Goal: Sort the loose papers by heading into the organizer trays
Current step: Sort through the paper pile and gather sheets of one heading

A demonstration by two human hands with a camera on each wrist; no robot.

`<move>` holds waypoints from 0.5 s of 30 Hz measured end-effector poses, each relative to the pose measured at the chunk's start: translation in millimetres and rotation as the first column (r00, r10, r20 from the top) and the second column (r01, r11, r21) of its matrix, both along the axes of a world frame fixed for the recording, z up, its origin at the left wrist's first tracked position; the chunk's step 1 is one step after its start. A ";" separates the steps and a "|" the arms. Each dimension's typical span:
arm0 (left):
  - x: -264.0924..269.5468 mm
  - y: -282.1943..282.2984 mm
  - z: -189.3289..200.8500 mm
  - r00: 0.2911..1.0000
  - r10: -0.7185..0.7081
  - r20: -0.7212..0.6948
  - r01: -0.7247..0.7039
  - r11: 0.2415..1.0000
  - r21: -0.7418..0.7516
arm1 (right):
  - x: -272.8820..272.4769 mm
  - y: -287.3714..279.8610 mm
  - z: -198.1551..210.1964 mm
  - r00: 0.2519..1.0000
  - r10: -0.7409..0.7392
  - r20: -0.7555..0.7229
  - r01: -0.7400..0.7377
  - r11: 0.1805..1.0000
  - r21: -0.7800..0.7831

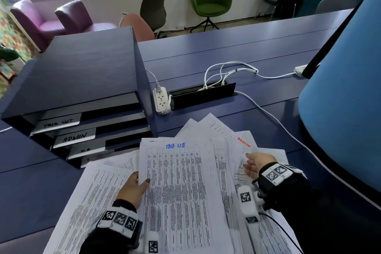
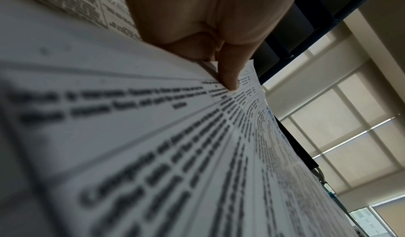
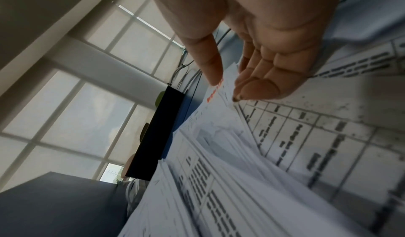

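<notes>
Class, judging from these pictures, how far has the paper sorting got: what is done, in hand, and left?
Done: nothing visibly filed; no sheets show in the organizer slots.
In hand: the left hand pinches the blue-headed sheet; the right hand hovers open by the red-headed sheet.
Left: the spread pile of papers on the desk.

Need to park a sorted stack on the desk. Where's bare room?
Bare desktop lies beyond the open cable box, and at near left between the organizer and the loose papers. It is crowded around the power strip and white cables, and under both hands.
</notes>
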State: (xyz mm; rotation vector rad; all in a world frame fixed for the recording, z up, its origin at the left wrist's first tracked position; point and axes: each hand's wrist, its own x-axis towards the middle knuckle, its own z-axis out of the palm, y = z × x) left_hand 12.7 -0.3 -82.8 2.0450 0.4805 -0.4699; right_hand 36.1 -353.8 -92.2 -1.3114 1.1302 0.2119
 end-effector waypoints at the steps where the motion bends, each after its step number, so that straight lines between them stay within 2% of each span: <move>1: 0.2 -0.8 0.6 1.000 -0.007 0.006 0.008 1.000 -0.006 | 2.5 -1.8 -2.8 1.000 -0.011 0.011 0.011 1.000 0.006; 4: 0.9 -0.1 -0.1 1.000 -0.013 0.004 0.013 1.000 -0.018 | 5.5 -3.2 0.6 1.000 -0.005 0.023 0.006 1.000 -0.014; 8: 1.5 1.5 0.4 1.000 -0.020 0.019 0.021 0.998 -0.061 | 11.2 -4.2 5.6 0.987 0.154 0.051 -0.137 0.960 -0.245; 11: 2.3 4.3 -2.0 1.000 -0.019 0.025 0.021 0.994 -0.110 | 14.0 -7.9 7.1 0.950 0.308 -0.051 -0.305 0.884 -0.354; 15: 2.6 7.4 -6.4 1.000 -0.017 0.011 0.018 0.989 -0.144 | 16.5 -9.2 5.1 0.893 0.414 -0.179 -0.451 0.813 -0.369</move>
